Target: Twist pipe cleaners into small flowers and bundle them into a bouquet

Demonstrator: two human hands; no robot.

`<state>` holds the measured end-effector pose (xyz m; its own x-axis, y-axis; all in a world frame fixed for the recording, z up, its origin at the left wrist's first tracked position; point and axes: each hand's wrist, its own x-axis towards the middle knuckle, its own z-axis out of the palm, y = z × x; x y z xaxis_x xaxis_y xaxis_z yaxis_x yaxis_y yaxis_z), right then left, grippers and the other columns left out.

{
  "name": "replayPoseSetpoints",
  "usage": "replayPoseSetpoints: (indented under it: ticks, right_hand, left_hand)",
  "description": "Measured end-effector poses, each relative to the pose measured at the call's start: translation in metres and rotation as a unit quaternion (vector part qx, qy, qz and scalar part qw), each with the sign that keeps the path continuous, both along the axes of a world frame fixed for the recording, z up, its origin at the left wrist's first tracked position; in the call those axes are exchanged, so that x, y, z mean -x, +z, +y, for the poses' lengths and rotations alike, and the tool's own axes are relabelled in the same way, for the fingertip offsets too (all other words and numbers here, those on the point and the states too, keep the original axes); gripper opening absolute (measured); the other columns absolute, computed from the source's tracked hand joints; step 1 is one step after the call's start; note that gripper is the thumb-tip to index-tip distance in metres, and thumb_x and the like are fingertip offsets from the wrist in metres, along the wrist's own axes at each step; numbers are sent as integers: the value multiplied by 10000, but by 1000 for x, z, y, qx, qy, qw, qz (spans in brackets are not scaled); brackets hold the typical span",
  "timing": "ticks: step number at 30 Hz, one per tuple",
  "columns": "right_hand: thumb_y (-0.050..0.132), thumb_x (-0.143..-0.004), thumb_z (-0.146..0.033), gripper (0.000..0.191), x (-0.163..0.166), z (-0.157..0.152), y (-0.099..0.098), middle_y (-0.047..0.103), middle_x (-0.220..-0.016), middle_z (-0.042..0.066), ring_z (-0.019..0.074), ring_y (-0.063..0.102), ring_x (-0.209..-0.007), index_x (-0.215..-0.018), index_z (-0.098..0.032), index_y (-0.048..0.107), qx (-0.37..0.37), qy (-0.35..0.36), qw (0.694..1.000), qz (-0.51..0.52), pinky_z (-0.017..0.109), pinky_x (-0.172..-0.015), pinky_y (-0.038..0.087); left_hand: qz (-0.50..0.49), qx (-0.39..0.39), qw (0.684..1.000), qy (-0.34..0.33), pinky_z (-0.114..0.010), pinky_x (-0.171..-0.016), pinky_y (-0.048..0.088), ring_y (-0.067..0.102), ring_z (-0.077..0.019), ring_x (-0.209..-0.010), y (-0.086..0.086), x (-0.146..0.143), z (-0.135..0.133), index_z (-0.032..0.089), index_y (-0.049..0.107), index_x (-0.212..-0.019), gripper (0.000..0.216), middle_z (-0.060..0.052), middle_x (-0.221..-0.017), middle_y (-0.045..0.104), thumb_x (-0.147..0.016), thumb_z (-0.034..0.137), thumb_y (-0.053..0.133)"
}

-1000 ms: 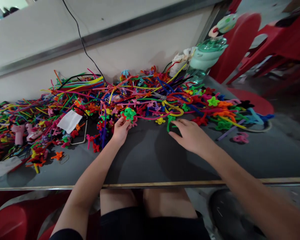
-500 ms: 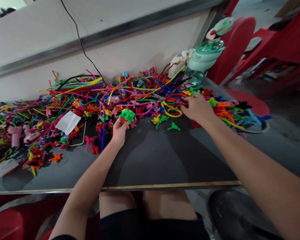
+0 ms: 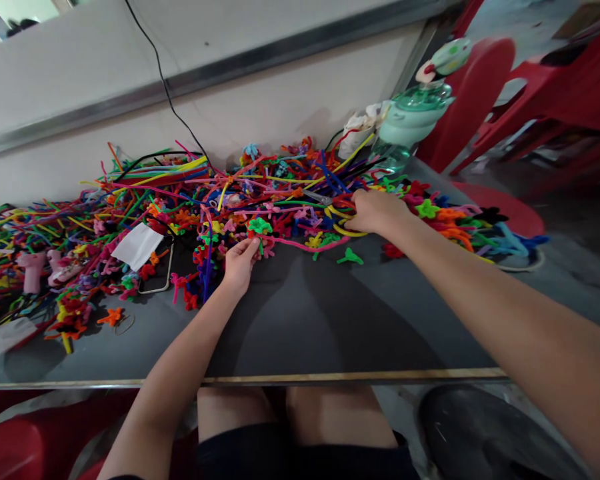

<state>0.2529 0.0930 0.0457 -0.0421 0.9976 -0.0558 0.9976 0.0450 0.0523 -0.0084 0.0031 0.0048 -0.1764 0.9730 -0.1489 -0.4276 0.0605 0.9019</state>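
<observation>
My left hand [image 3: 241,263] pinches a small green and red pipe-cleaner flower [image 3: 260,227] above the table's middle. A long pink pipe cleaner [image 3: 305,247] runs rightward from beside that flower; whether it is joined to it I cannot tell. Over the yellow handles of a pair of scissors [image 3: 323,199] my right hand [image 3: 377,212] is curled, its fingers closed at the loops. The blades point left, resting among the pipe cleaners. Just below lies a loose green three-armed piece [image 3: 351,257].
A heap of coloured pipe cleaners [image 3: 170,193] lines the wall. On the left lie a phone [image 3: 163,270], a white paper [image 3: 137,245] and an orange flower [image 3: 111,317]. At the back right stands a green bottle [image 3: 405,127], with red chairs [image 3: 485,100] beyond.
My right hand has moved left onto the scissors' handles. The green flower has turned in my left hand, and the pink pipe cleaner now stretches out to its right.
</observation>
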Motion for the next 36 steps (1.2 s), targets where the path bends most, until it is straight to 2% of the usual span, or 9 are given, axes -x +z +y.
replayPoseSetpoints:
  ticks: [6,11,15,18,21,23,26,30,36]
  right_hand:
    - [606,-746,-271,380,-4,-21,16,654,-1094,227,329,631,-979,-1070,-72,605,-70,-35,996,34,361,-730,446]
    - [648,-711,-499,441,-13,-43,12,703,-974,125,288,639,-925,-1010,-175,648,-141,-78,973,167,334,-704,433]
    - [620,-711,-558,533,-10,-48,2,688,-1019,143,290,634,-924,-1067,-161,619,-89,-53,974,201,335,-690,435]
    - [565,-757,-567,551,-8,-46,5,660,-1084,236,356,628,-984,-1034,-93,621,-21,-131,984,122,367,-671,433]
    - [588,-735,-588,498,-9,-48,11,681,-1000,232,399,630,-968,-923,-131,647,-49,-184,979,74,375,-612,406]
    - [592,-732,-586,446,-8,-53,11,698,-907,175,361,649,-906,-897,-175,637,-131,-148,973,119,357,-602,394]
    - [607,-706,-568,431,1,-63,3,697,-795,87,286,665,-802,-938,-206,636,-223,-24,954,198,325,-616,403]
    - [608,-660,-582,460,21,-69,-12,696,-729,55,261,667,-739,-930,-218,685,-197,103,956,193,305,-582,393]
    - [591,-686,-596,469,33,-70,-20,733,-791,70,251,679,-767,-939,-218,705,-210,175,945,180,293,-582,403]
  left_hand:
    - [12,-2,1000,-22,-180,-508,372,474,-41,-507,-1,1,-1,129,645,-612,232,17,-565,588,-671,290,801]
    - [-14,23,999,-21,-173,-516,391,484,-32,-496,2,1,-1,121,641,-640,238,4,-601,627,-662,293,805]
    - [-26,48,998,-12,-165,-525,399,485,-23,-503,5,2,0,121,635,-659,220,-1,-637,647,-675,266,799]
    - [-32,48,998,-10,-163,-509,389,479,-20,-497,7,2,-1,122,634,-667,208,0,-648,650,-684,254,794]
    - [-42,49,998,-9,-164,-503,382,467,-20,-489,8,1,-1,119,632,-661,192,3,-637,641,-704,239,776]
    - [-44,54,998,-11,-165,-508,384,467,-21,-490,8,1,-1,117,631,-655,184,0,-634,640,-717,229,763]
    - [-49,51,997,-21,-162,-507,382,473,-21,-498,7,2,0,119,629,-659,183,0,-638,638,-714,227,767]
    - [-70,37,996,-35,-157,-503,371,475,-18,-509,7,5,-1,126,634,-679,185,6,-651,633,-696,238,781]
    - [-77,44,996,-30,-158,-500,366,474,-22,-498,4,6,-1,121,659,-695,165,6,-618,624,-667,220,787]
